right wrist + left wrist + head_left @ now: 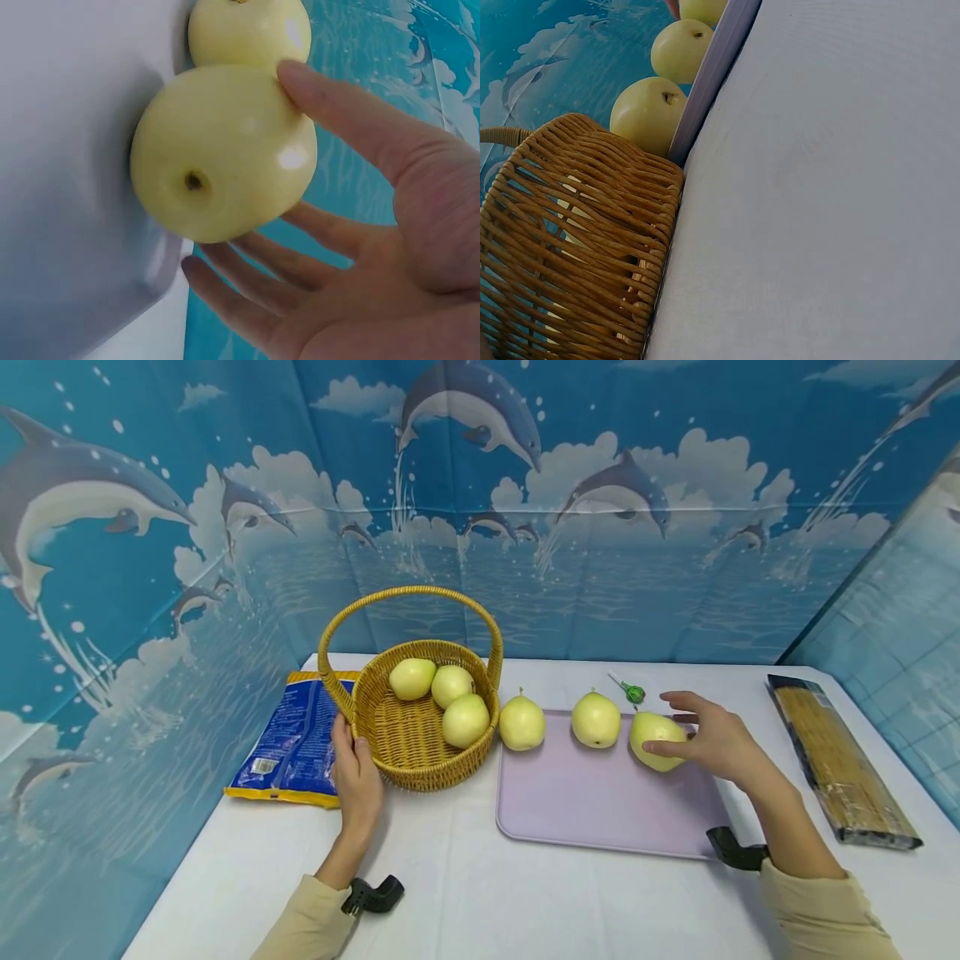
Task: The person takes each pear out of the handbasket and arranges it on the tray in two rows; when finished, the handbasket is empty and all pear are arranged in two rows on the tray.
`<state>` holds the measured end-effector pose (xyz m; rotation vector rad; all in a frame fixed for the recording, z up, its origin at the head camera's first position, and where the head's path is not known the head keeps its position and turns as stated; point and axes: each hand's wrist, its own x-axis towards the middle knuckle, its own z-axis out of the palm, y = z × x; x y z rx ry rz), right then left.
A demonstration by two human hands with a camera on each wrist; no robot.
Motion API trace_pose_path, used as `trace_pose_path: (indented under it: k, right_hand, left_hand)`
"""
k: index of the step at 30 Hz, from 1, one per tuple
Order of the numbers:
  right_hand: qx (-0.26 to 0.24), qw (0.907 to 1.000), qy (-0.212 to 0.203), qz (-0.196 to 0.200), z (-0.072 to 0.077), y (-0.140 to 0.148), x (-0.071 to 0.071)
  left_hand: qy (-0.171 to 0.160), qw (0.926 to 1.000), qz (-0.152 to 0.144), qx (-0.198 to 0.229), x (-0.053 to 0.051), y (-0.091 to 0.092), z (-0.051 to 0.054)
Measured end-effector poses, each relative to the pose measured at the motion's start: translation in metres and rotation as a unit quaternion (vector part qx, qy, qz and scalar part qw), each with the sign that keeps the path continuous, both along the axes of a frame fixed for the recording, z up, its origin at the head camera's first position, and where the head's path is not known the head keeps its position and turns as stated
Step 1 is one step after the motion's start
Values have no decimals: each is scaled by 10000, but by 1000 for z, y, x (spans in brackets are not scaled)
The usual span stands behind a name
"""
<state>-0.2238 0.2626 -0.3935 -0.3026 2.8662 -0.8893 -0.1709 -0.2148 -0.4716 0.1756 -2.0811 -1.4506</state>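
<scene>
The right hand (712, 739) is open, its fingers spread around a pear (654, 731) and its thumb touching it; this pear lies on the right part of a purple tray (600, 802). The left hand (358, 777) holds the side of a wicker basket (420, 777), in which are three pears (465, 722). Between the basket and the right hand stand two more pears (596, 720). A blue bag (288, 743) lies left of the basket, on the white table (450, 877); a long clear packet (840, 760) lies at the right.
</scene>
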Motion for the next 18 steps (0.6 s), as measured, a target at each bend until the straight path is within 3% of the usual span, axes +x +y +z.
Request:
trace_pose_path:
  k: [5,13,18]
  right_hand:
    - [82,9996,-179,-178,-6,0,-2]
    - [306,9885,538,-1377,-15,2,2]
    - [416,9851,618,-1547,-16,2,2]
  left_hand:
    - [-11,10000,4,1,-1,-1,0]
    - [16,10000,-2,15,0,0,-1]
    - [33,10000,-18,6,0,1,1]
